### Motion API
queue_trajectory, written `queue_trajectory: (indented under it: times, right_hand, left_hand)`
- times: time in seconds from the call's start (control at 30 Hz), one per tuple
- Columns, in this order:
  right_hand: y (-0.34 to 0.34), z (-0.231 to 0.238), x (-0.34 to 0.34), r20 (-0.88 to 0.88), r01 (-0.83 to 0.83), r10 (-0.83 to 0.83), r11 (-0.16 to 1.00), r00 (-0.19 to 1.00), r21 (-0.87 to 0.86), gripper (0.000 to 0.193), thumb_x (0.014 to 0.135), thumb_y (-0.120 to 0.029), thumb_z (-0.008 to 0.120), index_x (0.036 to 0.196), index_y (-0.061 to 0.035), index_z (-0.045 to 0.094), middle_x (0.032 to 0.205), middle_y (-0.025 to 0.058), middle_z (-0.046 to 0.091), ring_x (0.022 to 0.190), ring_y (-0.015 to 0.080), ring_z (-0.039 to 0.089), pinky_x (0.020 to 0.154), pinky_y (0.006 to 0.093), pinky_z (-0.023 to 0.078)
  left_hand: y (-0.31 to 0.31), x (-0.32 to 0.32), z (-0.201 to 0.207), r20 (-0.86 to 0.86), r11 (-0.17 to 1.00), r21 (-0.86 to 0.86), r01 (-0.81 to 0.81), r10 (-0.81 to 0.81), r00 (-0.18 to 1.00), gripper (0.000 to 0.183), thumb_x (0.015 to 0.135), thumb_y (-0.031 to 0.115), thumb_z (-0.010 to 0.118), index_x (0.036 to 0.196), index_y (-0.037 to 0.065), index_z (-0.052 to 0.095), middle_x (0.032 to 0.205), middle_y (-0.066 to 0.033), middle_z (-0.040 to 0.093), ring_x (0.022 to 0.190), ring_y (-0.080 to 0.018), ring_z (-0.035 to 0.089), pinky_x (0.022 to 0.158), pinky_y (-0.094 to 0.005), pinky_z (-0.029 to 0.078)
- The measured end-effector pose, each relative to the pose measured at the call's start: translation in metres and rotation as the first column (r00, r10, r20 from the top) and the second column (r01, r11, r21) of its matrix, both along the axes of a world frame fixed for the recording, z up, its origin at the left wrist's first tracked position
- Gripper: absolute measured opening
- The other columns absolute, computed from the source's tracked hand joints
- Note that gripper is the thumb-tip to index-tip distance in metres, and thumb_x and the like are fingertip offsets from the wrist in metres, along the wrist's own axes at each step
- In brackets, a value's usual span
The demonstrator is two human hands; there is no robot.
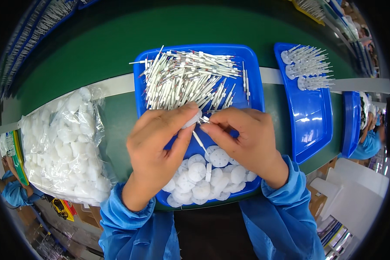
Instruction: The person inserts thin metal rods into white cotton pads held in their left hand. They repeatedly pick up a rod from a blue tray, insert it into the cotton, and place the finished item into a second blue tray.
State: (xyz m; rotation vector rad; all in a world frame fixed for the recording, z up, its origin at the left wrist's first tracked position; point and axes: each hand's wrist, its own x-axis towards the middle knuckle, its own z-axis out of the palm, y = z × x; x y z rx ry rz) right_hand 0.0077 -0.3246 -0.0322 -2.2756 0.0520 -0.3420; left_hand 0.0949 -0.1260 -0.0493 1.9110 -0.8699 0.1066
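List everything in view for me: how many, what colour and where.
Middle tray: one, blue, under the hands
Thin sticks: many, mostly white, heaped in its far part
Round discs: many, whitish, piled in its near part
Clear bag: one, packed with white rounded pieces, left
Right tray: one, blue, right of centre
Disc clusters with sticks: three, whitish, at its far end
Narrow tray: one, blue, farther right
Stacked trays: several, blue, upper left
Bench: one, green, beneath the trays
Strip: one, whitish, across the bench
Co-workers: at least two, blue sleeves, both sides
Left hand: one, centre, pinching a whitish disc
Right hand: one, centre, pinching a small white piece
Own sleeves: two, blue, lower edge
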Motion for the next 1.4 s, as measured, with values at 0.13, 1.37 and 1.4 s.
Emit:
queue_trajectory:
  times: [0.13, 1.37, 1.4]
  right_hand:
    - [0.003, -0.006, 0.003, 0.208, 0.064, -0.013, 0.969, 0.978, -0.24, 0.015, 0.086, -0.013, 0.089, 0.095, -0.0095, 0.077, 0.072, 0.0053, 0.074, 0.06, 0.0234, 0.072, 0.055, 0.0364, 0.054]
    - [-0.013, -0.01, -0.006, 0.007, -0.138, 0.188, 0.694, 0.982, 0.707, 0.028, 0.097, 0.005, 0.078, 0.124, 0.0024, 0.07, 0.11, 0.007, 0.077, 0.102, 0.0122, 0.074, 0.091, 0.0291, 0.06]
    - [-0.015, -0.01, -0.006, 0.002, -0.136, 0.197, 0.67, 0.98, 0.73, 0.028, 0.097, 0.005, 0.078, 0.124, 0.0024, 0.07, 0.111, 0.0071, 0.077, 0.102, 0.0123, 0.074, 0.091, 0.0292, 0.06]
  left_hand:
    - [0.0, -0.007, 0.006, 0.013, 0.997, 0.07, -0.018, 0.017, 1.0, 0.042, 0.082, -0.005, 0.087, 0.124, 0.003, 0.084, 0.101, -0.0107, 0.084, 0.083, -0.0244, 0.075, 0.072, -0.0351, 0.06]
    - [0.0, -0.002, 0.002, 0.021, 0.981, -0.091, 0.174, -0.172, 0.985, 0.054, 0.075, 0.0, 0.092, 0.127, -0.001, 0.078, 0.128, -0.0176, 0.073, 0.112, -0.0328, 0.072, 0.095, -0.0398, 0.059]
    - [0.001, -0.002, 0.002, 0.006, 0.979, -0.093, 0.181, -0.181, 0.983, 0.054, 0.076, 0.0, 0.091, 0.128, -0.001, 0.078, 0.128, -0.018, 0.073, 0.112, -0.0331, 0.072, 0.096, -0.04, 0.059]
